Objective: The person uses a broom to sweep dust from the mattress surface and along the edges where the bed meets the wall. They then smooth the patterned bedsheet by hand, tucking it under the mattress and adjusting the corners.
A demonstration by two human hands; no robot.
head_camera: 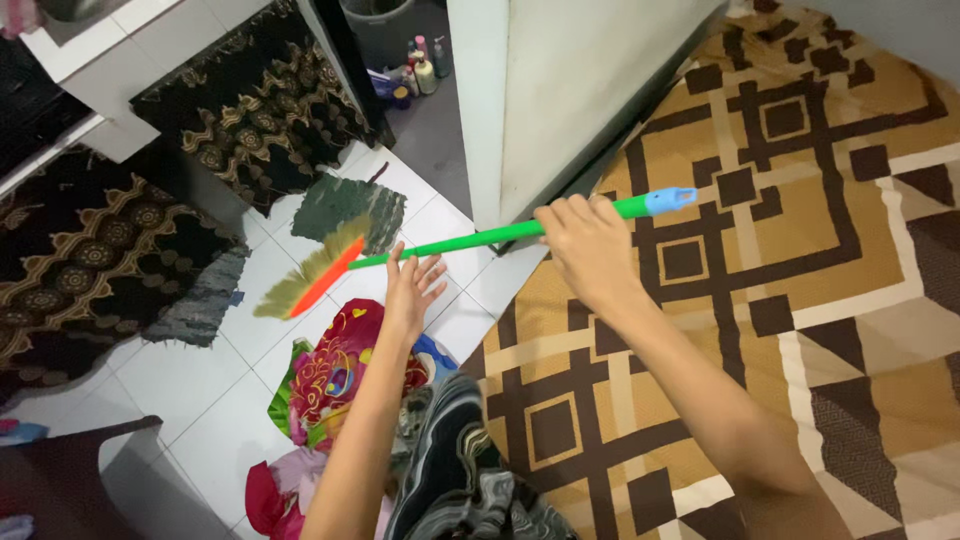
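My right hand (588,245) grips the green handle of a broom (455,242) near its blue end cap. The broom lies almost level in the air, its orange head and straw bristles at the left above the white tiled floor (205,400). My left hand (410,285) is stretched out just under the handle, fingers spread, touching or nearly touching it. Both arms reach forward over the edge of a mattress (760,300) covered in a brown and tan geometric sheet.
A pile of colourful cloths (335,385) lies on the tiles below my left arm. Dark patterned fabric (90,255) covers the left side. A white cabinet side (560,90) stands ahead, with bottles (420,70) and a bin beyond. A green rag (350,205) lies on the floor.
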